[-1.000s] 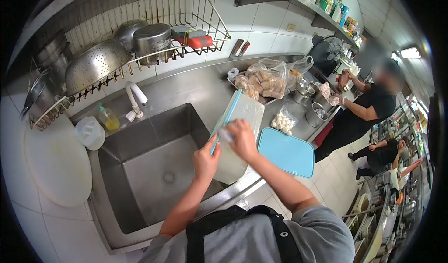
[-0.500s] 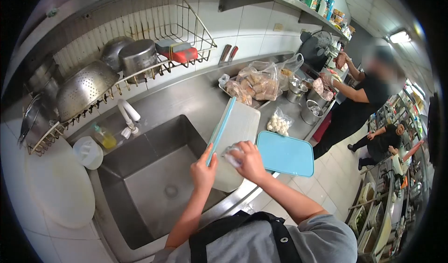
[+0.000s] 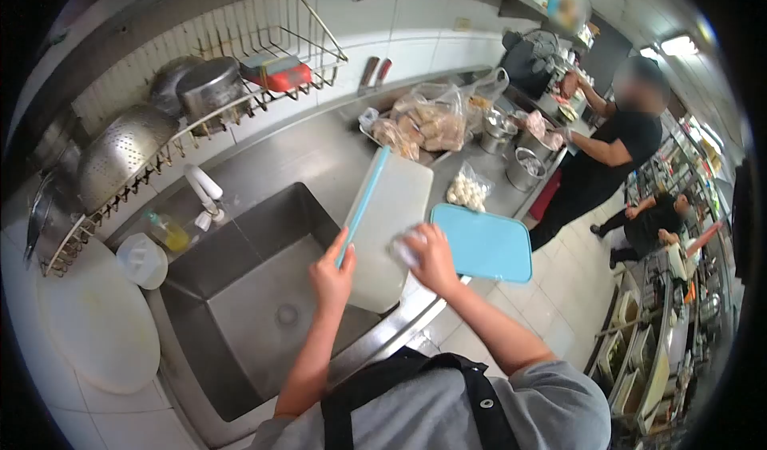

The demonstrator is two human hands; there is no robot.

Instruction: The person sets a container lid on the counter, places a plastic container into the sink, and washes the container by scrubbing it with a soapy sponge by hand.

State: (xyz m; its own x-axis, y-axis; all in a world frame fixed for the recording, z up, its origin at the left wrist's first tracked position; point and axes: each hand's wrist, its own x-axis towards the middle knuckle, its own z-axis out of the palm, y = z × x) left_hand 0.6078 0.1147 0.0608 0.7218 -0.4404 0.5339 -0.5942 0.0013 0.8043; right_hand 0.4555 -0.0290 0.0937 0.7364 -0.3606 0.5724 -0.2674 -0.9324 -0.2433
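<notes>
A translucent white container (image 3: 391, 226) with a light-blue edge stands tilted at the right side of the steel sink (image 3: 264, 314). My left hand (image 3: 331, 272) grips its blue edge near the lower end. Against the container's pale face, my right hand (image 3: 431, 260) presses a crumpled whitish cloth or wad (image 3: 405, 250), mostly covered by the fingers. Just right of the container lies a flat light-blue lid (image 3: 483, 244). Behind the lid is a clear bag of small white balls (image 3: 469, 188).
Bagged brown food (image 3: 427, 122) and metal pots (image 3: 526, 169) stand farther back. A wire rack (image 3: 200, 118) holds pans above the faucet (image 3: 204, 194). One person (image 3: 611, 146) handles meat at the right; another person (image 3: 651, 226) is farther off.
My right hand, with the wad, has moved off the blue edge onto the container's face. My left hand still holds the edge. The whole view has shifted slightly.
</notes>
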